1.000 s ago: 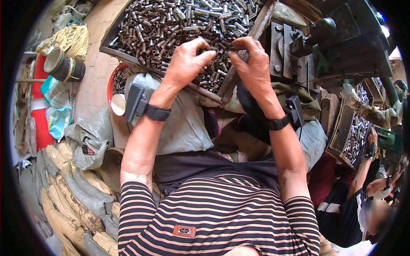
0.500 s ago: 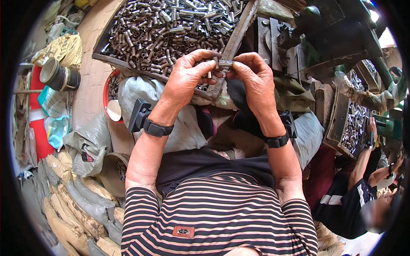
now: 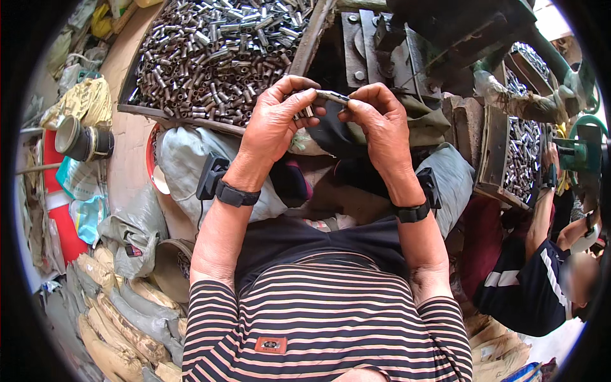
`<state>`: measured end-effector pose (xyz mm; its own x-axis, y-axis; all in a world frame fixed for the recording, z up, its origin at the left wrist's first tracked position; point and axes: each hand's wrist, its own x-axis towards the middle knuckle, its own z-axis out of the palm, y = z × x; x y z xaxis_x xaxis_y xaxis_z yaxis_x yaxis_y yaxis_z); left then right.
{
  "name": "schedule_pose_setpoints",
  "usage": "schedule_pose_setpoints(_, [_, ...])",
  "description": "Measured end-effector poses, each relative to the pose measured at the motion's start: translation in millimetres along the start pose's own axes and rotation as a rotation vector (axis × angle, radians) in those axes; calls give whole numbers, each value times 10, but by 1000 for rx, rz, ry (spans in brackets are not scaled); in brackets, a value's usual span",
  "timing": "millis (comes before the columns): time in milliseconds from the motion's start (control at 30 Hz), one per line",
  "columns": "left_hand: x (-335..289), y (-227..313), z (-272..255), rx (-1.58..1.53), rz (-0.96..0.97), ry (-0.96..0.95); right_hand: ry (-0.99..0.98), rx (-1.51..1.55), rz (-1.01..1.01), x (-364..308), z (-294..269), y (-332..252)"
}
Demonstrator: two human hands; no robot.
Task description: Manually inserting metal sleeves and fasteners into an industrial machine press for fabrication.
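Both my hands meet in front of my chest, pinching the two ends of a slim metal tube [image 3: 333, 97]. My left hand [image 3: 270, 124] grips its left end between thumb and forefinger, and more short metal tubes [image 3: 307, 112] show in its curled fingers. At the other end, the thumb and fingertips of my right hand [image 3: 384, 124] are closed on the tube, which tilts slightly down to the right. Just beyond my left hand lies a wooden tray [image 3: 181, 116] heaped with short metal tubes [image 3: 216, 60], some dull brown, some shiny.
A dark metal machine [image 3: 382, 51] stands ahead on the right. Farther right is another tray of metal tubes [image 3: 519, 156], with a co-worker [image 3: 525, 286] reaching beside it. Filled sacks [image 3: 121, 318] lie at lower left, near a bucket [image 3: 172, 267] and a grey bag [image 3: 133, 232].
The view has swung right, so the tray sits farther left and my hands are now nearer the machine. The tube between my fingers has tipped from level to slanting.
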<state>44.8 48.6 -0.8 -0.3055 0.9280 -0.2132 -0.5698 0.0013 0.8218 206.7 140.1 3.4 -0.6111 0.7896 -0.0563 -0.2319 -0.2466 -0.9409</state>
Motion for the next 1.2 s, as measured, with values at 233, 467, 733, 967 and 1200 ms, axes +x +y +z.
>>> schedule_pose_setpoints(233, [40, -57, 213, 229, 56, -39, 58, 87, 25, -76, -238, 10])
schedule_pose_setpoints(467, [39, -30, 292, 555, 186, -142, 32, 141, 95, -116, -388, -22])
schedule_pose_setpoints(733, [21, 19, 455, 501, -97, -375, -214, 34, 197, -159, -618, -191])
schedule_pose_setpoints(967, [190, -235, 510, 427, -11, -121, -96, -141, 81, -215, -656, -430])
schedule_pose_setpoints(1200, [634, -206, 446, 350, 57, 71, 862, -251, -943, -201, -1365, -1200])
